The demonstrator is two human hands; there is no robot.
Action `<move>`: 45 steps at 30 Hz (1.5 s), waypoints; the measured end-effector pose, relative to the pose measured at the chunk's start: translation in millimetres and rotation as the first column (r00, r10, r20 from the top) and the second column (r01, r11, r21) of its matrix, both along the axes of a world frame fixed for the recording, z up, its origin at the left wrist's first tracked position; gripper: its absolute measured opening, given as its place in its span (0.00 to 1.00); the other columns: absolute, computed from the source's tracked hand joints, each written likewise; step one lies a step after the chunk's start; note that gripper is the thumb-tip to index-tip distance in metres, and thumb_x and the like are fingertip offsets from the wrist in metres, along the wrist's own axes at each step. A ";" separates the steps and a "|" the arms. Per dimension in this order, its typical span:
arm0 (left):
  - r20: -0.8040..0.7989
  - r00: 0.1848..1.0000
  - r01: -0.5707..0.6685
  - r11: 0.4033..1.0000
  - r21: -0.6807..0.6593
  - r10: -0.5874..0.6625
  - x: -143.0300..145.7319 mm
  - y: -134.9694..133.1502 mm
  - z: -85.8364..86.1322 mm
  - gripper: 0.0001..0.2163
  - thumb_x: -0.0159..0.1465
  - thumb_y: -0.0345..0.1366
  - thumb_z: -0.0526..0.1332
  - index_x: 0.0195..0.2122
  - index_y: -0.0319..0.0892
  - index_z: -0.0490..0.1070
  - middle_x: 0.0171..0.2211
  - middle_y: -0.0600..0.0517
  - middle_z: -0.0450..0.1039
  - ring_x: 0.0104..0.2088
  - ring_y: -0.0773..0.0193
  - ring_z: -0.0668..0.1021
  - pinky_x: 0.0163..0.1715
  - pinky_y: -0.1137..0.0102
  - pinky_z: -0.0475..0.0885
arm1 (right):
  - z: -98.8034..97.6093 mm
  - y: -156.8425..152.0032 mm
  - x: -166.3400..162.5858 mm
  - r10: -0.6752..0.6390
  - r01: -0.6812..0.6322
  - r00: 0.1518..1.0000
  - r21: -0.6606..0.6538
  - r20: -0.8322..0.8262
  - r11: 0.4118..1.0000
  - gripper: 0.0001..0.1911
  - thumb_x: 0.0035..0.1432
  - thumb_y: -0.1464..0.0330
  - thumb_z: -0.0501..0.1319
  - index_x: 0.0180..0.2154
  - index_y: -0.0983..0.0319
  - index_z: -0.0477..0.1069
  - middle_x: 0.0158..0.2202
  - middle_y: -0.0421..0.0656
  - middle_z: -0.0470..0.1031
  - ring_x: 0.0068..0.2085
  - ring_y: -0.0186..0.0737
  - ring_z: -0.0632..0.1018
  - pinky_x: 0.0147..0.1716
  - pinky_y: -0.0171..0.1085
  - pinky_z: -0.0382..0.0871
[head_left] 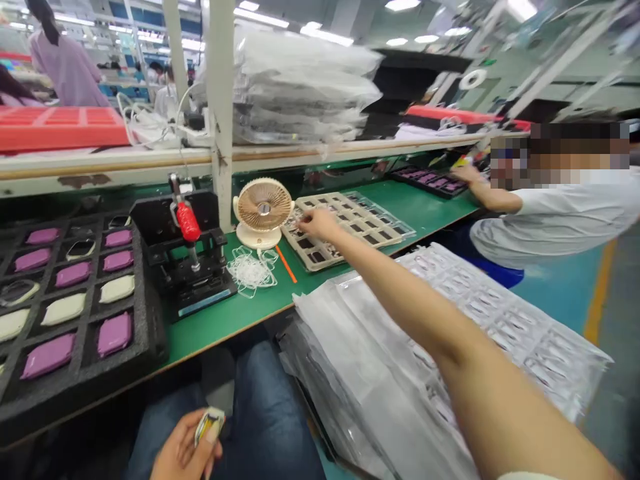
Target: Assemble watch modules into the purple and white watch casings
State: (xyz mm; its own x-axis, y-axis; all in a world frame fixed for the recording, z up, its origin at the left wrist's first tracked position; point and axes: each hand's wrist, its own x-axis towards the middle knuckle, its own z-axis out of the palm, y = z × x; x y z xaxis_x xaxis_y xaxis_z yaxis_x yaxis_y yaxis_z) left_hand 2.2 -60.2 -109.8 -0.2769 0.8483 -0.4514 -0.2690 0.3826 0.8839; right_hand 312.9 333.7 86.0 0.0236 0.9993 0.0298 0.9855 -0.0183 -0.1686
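Low over my lap, my left hand (184,448) is closed around a small cream-rimmed housing (209,425) with something yellow inside. My right hand (319,225) reaches far out to a beige compartment tray (313,264) on the green bench. Its fingers are bent together over the tray's left part, and whatever they may hold is too small to make out. Dark pieces sit in many of the tray's compartments. Just left of that hand stands a cream desk fan (263,212).
A black foam tray (150,333) holds purple and cream cases at left. Beside it stands a black clamp fixture (200,267) with a red handle. White cord (251,272) lies near an orange strip (286,264). Bagged trays (350,360) are stacked at right. A co-worker (560,227) sits beyond.
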 end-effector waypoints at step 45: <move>-0.832 0.470 0.511 0.678 0.528 0.294 29.8 26.2 47.3 0.22 0.67 0.21 0.64 0.61 0.44 0.75 0.47 0.43 0.78 0.45 0.58 0.83 0.47 0.65 0.82 | -68.3 -297.6 -110.5 -0.666 -0.508 0.224 -0.668 -0.712 0.543 0.29 0.41 0.51 0.82 0.27 0.63 0.71 0.17 0.29 0.61 0.18 0.22 0.51 0.19 0.31 0.40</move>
